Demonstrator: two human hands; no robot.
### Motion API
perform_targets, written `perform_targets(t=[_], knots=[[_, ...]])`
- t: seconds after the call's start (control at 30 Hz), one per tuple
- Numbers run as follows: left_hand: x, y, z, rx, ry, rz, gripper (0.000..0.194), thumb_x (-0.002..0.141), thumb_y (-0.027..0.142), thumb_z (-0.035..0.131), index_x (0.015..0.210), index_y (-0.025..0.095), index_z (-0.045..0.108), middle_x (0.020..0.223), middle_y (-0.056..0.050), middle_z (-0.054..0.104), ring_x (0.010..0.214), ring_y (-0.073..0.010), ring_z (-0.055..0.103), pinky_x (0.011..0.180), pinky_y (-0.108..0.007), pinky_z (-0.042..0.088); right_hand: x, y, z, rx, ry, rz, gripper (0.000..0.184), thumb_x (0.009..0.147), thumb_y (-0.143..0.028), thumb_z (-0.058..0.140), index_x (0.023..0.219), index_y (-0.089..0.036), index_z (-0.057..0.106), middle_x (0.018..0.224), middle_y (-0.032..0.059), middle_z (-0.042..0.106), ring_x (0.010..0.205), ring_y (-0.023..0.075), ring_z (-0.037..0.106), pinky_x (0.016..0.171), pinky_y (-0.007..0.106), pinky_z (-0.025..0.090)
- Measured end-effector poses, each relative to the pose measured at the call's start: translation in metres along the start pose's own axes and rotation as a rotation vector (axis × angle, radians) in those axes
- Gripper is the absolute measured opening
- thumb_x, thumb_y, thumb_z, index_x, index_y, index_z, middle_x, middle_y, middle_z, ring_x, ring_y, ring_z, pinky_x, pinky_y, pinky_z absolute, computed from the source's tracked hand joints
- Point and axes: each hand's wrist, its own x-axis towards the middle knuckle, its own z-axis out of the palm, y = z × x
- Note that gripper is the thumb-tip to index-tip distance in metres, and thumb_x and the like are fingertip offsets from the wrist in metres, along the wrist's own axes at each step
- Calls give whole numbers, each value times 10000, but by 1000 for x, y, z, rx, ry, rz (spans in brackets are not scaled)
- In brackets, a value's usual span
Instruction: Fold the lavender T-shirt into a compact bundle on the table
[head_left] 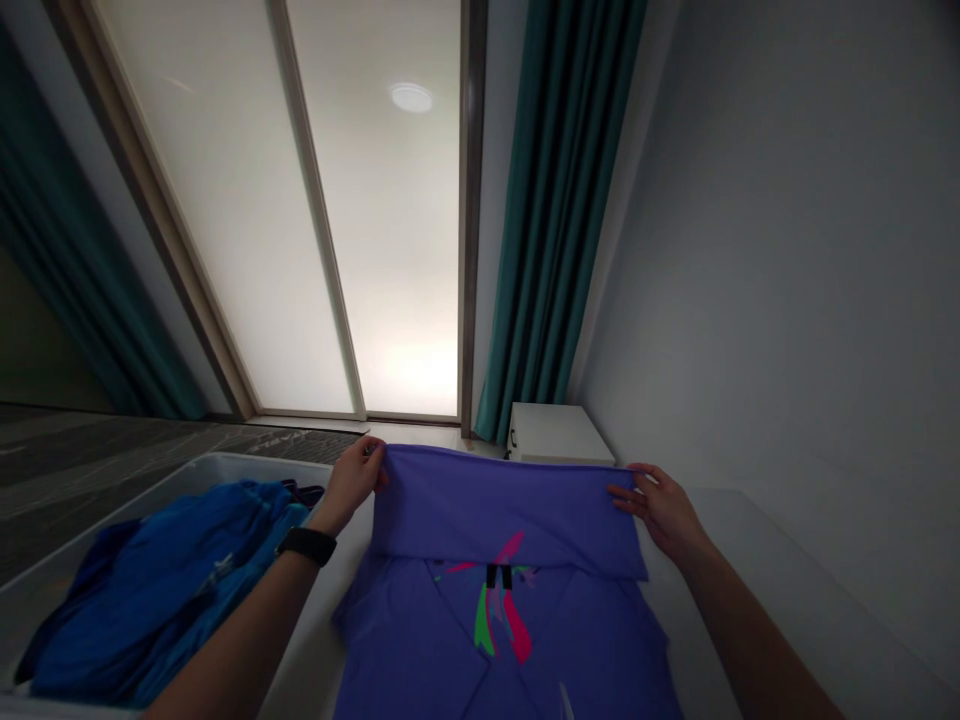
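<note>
A purple shirt with a pink and green print lies spread on a white table in front of me. Its far part is folded back toward me, making a band across the top. My left hand pinches the left corner of that folded edge. My right hand grips the right corner with its fingers closed on the cloth. A black watch sits on my left wrist.
A white bin at the left holds crumpled blue clothes. A small white cabinet stands beyond the table by a teal curtain. A grey wall runs along the right; a frosted sliding window is ahead.
</note>
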Motion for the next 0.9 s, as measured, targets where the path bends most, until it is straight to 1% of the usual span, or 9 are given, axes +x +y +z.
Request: perform_targets(t=[0.07,0.1,0.2,0.27,0.37,0.47,0.6,0.73,0.9], knots=[[-3,2,1,-206,-78,-90,205,844,364,475,957,199,517,518,12,643,473,-214,641,450,-264,441,-4,-2,1,56,-17,-11,206,786,-212,571,989,-228,537,809,13,660,768,228,737,664,367,624],[-4,2,3,-298,-98,-118,192,839,355,492,953,200,500,545,0,666,501,-222,665,459,-272,467,-6,-3,2,69,-27,-25,214,787,-205,574,998,-227,548,828,19,675,774,228,737,688,382,626],[3,-1,12,-458,-112,-129,127,823,302,538,892,208,486,586,-18,692,594,-227,707,566,-320,544,-2,0,9,48,-40,-81,210,778,-205,589,987,-224,593,846,32,709,755,217,733,735,388,623],[12,-2,19,-497,-106,-101,98,814,273,554,851,211,487,610,-24,698,655,-219,719,665,-348,563,6,3,15,36,-37,-108,183,762,-199,589,940,-223,623,827,32,721,765,210,727,781,374,614],[28,1,29,-543,-92,-46,130,797,290,588,831,208,493,685,-31,710,760,-215,723,790,-375,550,23,4,24,41,-12,-148,155,737,-187,576,870,-225,646,814,27,730,816,201,714,859,347,585],[43,8,34,-594,-66,-4,181,791,335,602,853,208,489,771,-34,714,839,-212,716,835,-387,536,42,1,29,55,24,-188,152,729,-207,573,857,-228,655,806,21,730,853,201,702,881,341,572],[56,13,37,-642,-49,11,202,796,350,591,876,209,472,797,-31,709,852,-202,716,846,-400,533,58,-3,33,90,56,-209,166,726,-251,586,878,-233,651,821,16,729,873,204,694,846,345,585],[56,10,41,-659,-49,-3,187,791,336,584,867,208,469,793,-32,713,855,-207,720,851,-419,536,61,2,34,115,63,-193,169,711,-277,608,871,-233,642,829,16,725,853,203,693,785,336,602],[42,-3,42,-655,-60,-35,211,776,354,594,868,200,483,819,-39,720,870,-210,720,846,-420,542,52,14,27,117,59,-133,172,707,-274,613,873,-233,637,806,8,708,791,191,700,745,320,610]])
